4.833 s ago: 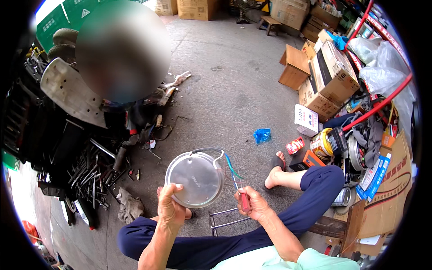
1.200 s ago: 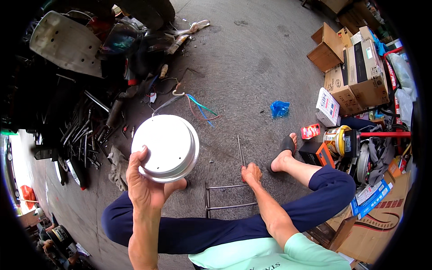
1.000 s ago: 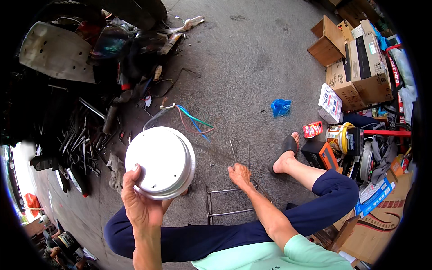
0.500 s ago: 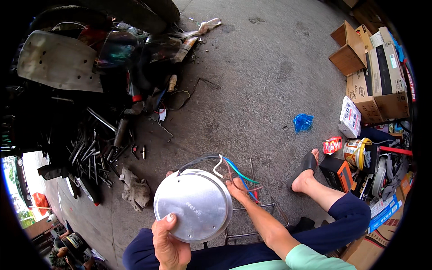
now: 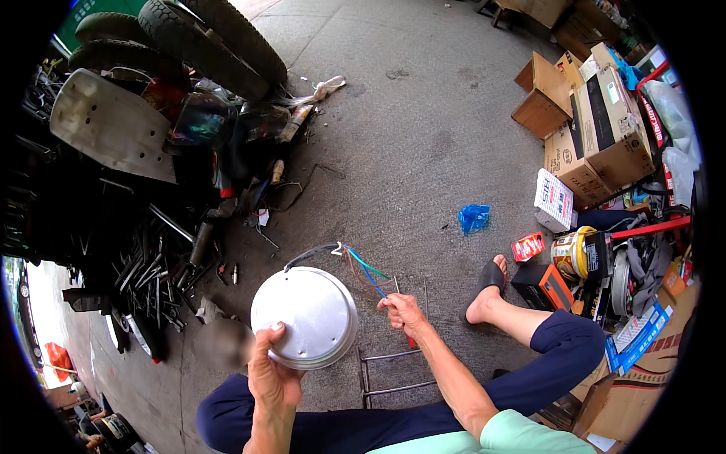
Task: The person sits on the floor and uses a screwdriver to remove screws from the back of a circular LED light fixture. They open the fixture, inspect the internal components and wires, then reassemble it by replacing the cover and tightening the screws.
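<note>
My left hand [image 5: 274,374] holds a round silver metal housing [image 5: 306,310], its thumb over the near edge. A cable with white, blue, green and brown wires [image 5: 363,267] runs from the top of the housing. My right hand [image 5: 401,314] is closed, its fingertips pinching the wire ends; a red-handled tool [image 5: 411,340] shows below it, partly hidden, with thin metal shafts rising behind. A tubular metal frame [image 5: 397,390] lies on the floor under my hands, between my bent legs.
At left lie tyres [image 5: 204,49], a perforated plate [image 5: 106,125] and a heap of tools [image 5: 151,280]. At right are cardboard boxes [image 5: 609,132], a yellow bucket [image 5: 575,250], a red packet [image 5: 527,247] and other clutter. A blue plastic bag [image 5: 473,218] lies on the floor ahead.
The housing has swung right and back left, its wires now drawn toward my right hand. Since half a second ago it has moved slightly up and left; my right fingertips now pinch the wires.
</note>
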`<state>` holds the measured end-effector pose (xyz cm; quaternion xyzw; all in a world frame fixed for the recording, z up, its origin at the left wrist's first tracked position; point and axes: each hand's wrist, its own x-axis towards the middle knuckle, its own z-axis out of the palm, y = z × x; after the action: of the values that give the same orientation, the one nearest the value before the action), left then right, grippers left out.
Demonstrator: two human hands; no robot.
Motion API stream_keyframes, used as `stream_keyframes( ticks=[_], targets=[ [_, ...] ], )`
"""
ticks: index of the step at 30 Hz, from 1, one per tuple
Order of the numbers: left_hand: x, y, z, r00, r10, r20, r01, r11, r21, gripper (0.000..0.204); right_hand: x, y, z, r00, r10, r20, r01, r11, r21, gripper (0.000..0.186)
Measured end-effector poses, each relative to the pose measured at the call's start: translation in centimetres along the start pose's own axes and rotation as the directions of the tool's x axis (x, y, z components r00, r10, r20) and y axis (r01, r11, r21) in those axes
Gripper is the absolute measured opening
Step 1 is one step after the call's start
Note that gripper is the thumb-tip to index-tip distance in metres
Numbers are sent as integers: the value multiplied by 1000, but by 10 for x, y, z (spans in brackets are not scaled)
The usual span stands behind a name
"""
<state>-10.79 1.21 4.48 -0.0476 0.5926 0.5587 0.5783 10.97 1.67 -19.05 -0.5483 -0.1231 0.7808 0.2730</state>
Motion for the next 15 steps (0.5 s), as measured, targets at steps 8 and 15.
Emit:
stream_keyframes(
  ticks=[8,15],
  targets=[
    [11,-9,-22,974,97,205,-87,995,-54,33,-78,-54,35,937,-285,200,262,956,134,20],
    [2,-6,-24,973,122,195,-130,991,32,42,-118,-51,50,903,-340,262,301,937,178,25]
  ],
)
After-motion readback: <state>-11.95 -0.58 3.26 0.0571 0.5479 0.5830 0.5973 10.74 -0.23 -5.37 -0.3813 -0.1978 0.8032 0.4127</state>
